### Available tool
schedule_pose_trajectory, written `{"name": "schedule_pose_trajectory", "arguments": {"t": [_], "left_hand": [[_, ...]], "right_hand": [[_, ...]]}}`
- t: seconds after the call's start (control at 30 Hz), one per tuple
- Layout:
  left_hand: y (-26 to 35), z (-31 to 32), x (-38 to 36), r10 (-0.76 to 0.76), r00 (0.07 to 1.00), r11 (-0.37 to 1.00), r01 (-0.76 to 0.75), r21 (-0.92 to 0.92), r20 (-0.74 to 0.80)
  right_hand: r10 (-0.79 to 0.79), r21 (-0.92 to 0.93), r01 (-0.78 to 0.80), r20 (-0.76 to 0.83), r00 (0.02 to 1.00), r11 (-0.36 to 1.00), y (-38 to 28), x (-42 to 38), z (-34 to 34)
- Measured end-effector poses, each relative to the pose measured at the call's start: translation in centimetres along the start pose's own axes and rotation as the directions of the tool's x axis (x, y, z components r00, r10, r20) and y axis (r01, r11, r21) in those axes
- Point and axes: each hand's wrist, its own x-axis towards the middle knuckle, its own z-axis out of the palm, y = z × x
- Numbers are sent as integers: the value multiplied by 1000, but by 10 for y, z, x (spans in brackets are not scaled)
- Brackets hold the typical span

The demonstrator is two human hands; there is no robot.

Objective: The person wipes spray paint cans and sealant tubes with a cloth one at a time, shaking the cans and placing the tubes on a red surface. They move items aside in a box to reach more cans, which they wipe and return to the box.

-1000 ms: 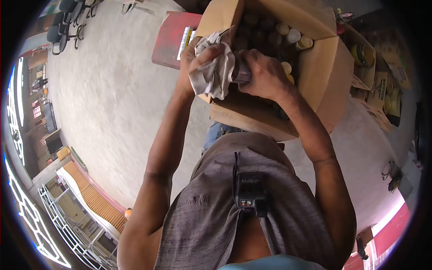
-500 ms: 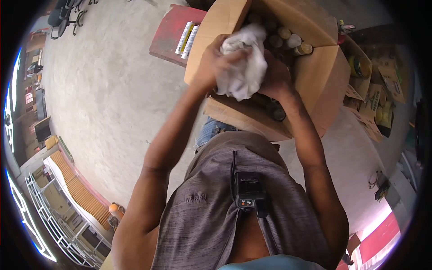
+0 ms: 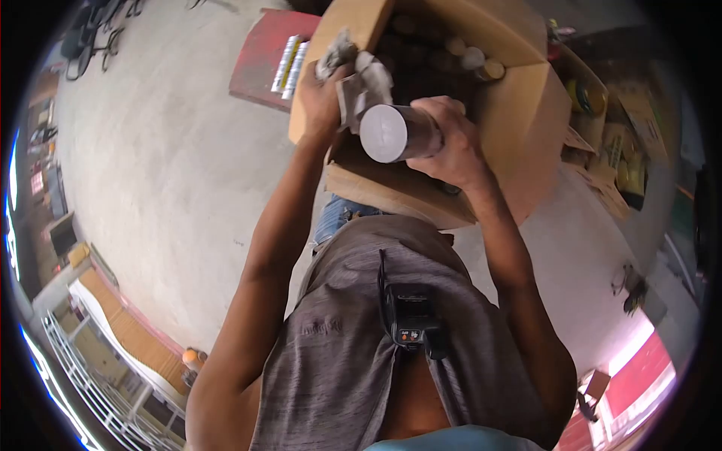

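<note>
My left hand (image 3: 322, 101) is closed around a crumpled white rag (image 3: 367, 86), part of which sticks up above the fingers. Close beside the rag, my right hand (image 3: 457, 144) grips a cylindrical can (image 3: 385, 134) round its side. The can is tilted so that its flat, pale round end faces me. Both hands are over the open cardboard box (image 3: 519, 113). Deep inside it, several similar round-ended containers (image 3: 472, 58) stand in shadow along the far side.
Two white tubes with yellow marks (image 3: 289, 68) lie on a worn red surface (image 3: 252, 64) left of the box. To the right are more cardboard boxes (image 3: 613, 177), one holding a yellow-green container (image 3: 590, 99). An orange rounded object (image 3: 193, 358) stands at lower left.
The rag has come away to the left with my left hand, bunched smaller. The can, covered by it before, now shows in my right hand, its pale end towards me.
</note>
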Motion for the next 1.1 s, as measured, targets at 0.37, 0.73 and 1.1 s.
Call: {"name": "schedule_pose_trajectory", "arguments": {"t": [0.37, 0.73, 1.1], "left_hand": [[17, 0, -23, 168, 986, 924, -164, 345, 17], [13, 12, -9, 129, 967, 564, -254, 786, 220], [10, 17, -8, 12, 974, 642, -181, 745, 225]], "right_hand": [[393, -92, -410, -157, 906, 907, 51, -29, -4], [575, 163, -585, -510, 640, 795, 137, -38, -17], [595, 280, -639, -725, 349, 716, 220, 8, -8]]}}
